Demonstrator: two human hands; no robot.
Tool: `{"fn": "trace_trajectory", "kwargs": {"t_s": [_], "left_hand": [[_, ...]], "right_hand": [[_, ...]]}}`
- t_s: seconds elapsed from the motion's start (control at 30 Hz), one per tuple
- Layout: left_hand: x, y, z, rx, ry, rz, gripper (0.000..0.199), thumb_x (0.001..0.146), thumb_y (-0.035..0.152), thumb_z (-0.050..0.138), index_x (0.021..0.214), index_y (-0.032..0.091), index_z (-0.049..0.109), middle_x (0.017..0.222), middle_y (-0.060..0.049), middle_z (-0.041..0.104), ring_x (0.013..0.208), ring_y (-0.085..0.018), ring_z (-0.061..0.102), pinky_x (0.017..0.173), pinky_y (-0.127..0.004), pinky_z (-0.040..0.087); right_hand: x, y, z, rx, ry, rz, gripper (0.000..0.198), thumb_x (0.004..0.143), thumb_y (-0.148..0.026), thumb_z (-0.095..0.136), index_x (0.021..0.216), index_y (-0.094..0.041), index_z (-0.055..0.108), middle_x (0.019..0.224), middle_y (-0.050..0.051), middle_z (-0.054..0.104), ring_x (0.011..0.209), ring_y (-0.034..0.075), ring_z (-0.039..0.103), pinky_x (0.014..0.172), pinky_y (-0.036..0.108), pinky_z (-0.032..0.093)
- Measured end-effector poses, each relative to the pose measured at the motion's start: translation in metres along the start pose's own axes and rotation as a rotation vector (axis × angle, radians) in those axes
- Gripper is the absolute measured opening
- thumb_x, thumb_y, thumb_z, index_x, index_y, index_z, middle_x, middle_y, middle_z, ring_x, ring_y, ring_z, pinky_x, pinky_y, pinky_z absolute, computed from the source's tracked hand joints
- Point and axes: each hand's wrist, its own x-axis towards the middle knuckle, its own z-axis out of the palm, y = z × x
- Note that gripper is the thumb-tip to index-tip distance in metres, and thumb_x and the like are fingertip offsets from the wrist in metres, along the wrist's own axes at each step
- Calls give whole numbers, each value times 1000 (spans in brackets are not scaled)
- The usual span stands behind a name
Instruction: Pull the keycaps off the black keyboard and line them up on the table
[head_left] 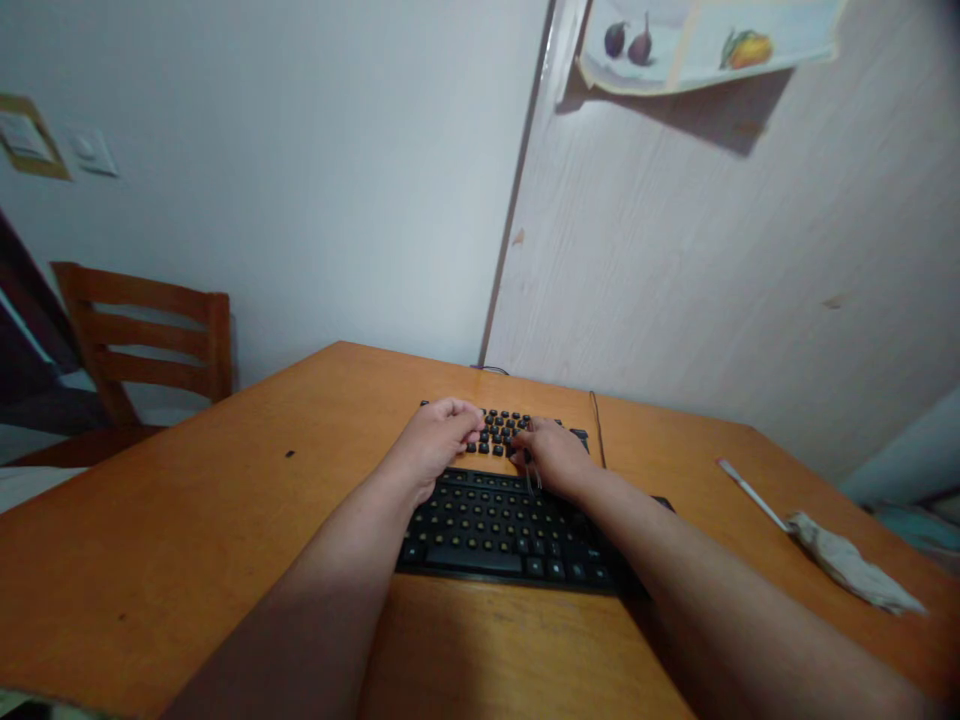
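A black keyboard [480, 515] lies on the wooden table in front of me, most of its keys stripped to bare stems; the space bar and several bottom-row keys are in place. Behind it, loose black keycaps [504, 432] are laid out in rows. My left hand [448, 432] is over the left part of these rows, thumb and fingers pinched together; what they hold, if anything, is hidden. At the right part, my right hand [553, 452] has curled fingers low by the keycaps. Thin wire loops of a keycap puller [534, 478] hang from it over the keyboard's back edge.
On the wooden table [225, 540] a single small black piece [290, 454] lies to the left. A white-handled brush [754, 497] and a crumpled cloth [851, 562] lie to the right. A cable [598, 430] runs toward the wall. A wooden chair [150, 340] stands at far left.
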Motion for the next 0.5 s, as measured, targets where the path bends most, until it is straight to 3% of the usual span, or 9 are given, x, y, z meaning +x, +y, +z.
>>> {"fn": "trace_trajectory", "kwargs": {"t_s": [0.5], "left_hand": [[0,-2,0,27,-28,8,22,78,36,62,83,14,63,80,-4,65,68,-11,55,63,-24,42]], "right_hand": [[-2,-3,-2,0,-12,31,25,88,-36,56,100,-22,73,100,11,62,94,25,57,72,30,40]]}}
